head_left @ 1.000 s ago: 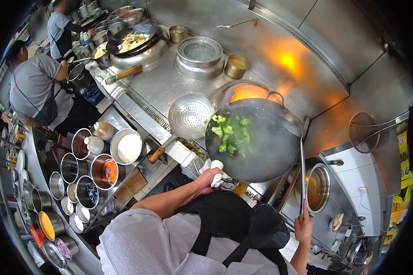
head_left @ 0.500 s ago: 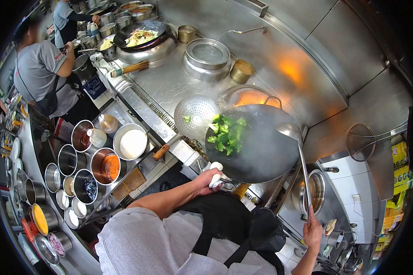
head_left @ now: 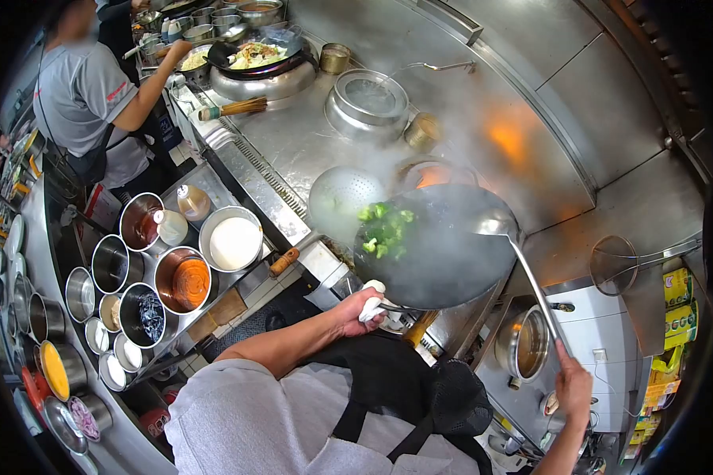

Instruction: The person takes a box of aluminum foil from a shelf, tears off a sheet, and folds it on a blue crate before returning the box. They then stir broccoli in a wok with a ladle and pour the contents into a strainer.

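My left hand [head_left: 358, 313] is closed round a white cloth [head_left: 372, 304] at the near rim of a big dark wok [head_left: 444, 273]. Broccoli [head_left: 386, 229] lies bunched toward the wok's left side, half veiled by steam. My right hand [head_left: 572, 386] grips the long handle of a ladle [head_left: 531, 273], whose bowl is at the wok's right side. Just beyond the broccoli, a perforated strainer [head_left: 342, 194] rests on the steel range. Flame glows behind the wok's far rim.
To the left stand metal pots of sauces, such as an orange one [head_left: 191, 279], and squeeze bottles [head_left: 171, 228]. A co-worker [head_left: 95, 111] stands near another wok [head_left: 253, 57]. A wire skimmer [head_left: 614, 265] hangs at right, above a metal pot [head_left: 523, 344].
My right hand has shifted right and up, tilting the ladle's handle. The broccoli has moved slightly in the wok, and more steam covers it. The co-worker's arm now reaches toward the pans.
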Motion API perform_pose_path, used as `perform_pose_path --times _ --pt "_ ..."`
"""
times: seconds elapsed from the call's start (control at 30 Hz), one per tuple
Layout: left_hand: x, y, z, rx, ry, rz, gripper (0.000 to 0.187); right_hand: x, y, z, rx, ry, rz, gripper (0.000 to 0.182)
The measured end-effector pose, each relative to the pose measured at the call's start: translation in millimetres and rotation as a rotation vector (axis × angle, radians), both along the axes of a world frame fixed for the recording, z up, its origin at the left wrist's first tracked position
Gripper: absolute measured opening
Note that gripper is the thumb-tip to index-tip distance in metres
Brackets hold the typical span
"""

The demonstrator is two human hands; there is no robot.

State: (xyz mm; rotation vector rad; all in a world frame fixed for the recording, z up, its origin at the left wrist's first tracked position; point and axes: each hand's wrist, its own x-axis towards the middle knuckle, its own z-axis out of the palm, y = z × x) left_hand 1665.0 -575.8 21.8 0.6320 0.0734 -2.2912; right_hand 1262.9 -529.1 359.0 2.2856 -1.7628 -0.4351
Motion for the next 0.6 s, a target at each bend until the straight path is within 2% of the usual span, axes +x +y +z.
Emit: perform_pose_path --times 0.07,0.3,0.43,0.5,0.6 --pt "1.8 -1.9 -5.9 -0.036 0.170 -0.023 0.026 23.5 -10.2 28.5 0.000 0.079 -0.003 0.079" --pt "5.8 -8.0 3.8 -0.032 0.302 -0.031 0.030 95.1 -37.7 102.5 -0.099 0.427 0.081 0.074" --pt "0.8 -23.9 -9.3 -0.173 0.368 -0.078 0.033 123.3 -43.6 134.0 -0.204 0.488 0.154 0.070" --pt "-6.9 -33.0 -12.3 -0.185 0.504 -0.187 0.035 142.5 -41.7 147.0 -0.270 0.448 0.221 0.068" --pt "-17.6 -46.4 -17.8 -0.266 0.519 -0.288 0.038 167.7 -35.3 156.6 -0.328 0.470 0.242 0.068"
